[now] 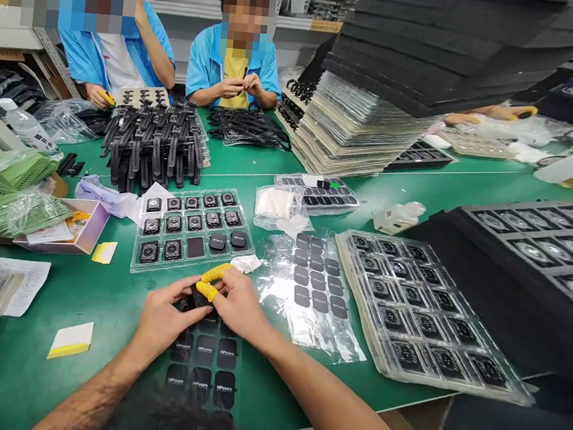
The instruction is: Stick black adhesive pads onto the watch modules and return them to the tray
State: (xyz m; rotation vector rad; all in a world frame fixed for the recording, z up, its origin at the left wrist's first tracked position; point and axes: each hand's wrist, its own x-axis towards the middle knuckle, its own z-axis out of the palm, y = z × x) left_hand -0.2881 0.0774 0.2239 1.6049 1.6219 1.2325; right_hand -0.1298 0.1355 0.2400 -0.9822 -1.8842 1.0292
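Observation:
Between my two hands is a black square smartwatch body point(199, 298), partly hidden by fingers. My left hand point(163, 321) is closed round its side with thumb and fingers. My right hand point(241, 305) wears yellow finger cots on two fingertips and pinches at the watch's top. Under my hands lies a sheet of black square stickers point(204, 349) printed "HiFuture"; its near end is hidden by dark hair. Just beyond, a clear plastic tray point(137, 265) holds several watch bodies, most with round sensor backs up and a couple showing a flat dark face.
Another sticker sheet point(321, 283) lies on clear film to the right, beside stacked trays of watch bodies point(412, 295). A tall stack of trays and black foam point(359, 128) stands behind. Two co-workers in blue sit opposite, near black straps point(155, 140). A small box point(92, 228) is left.

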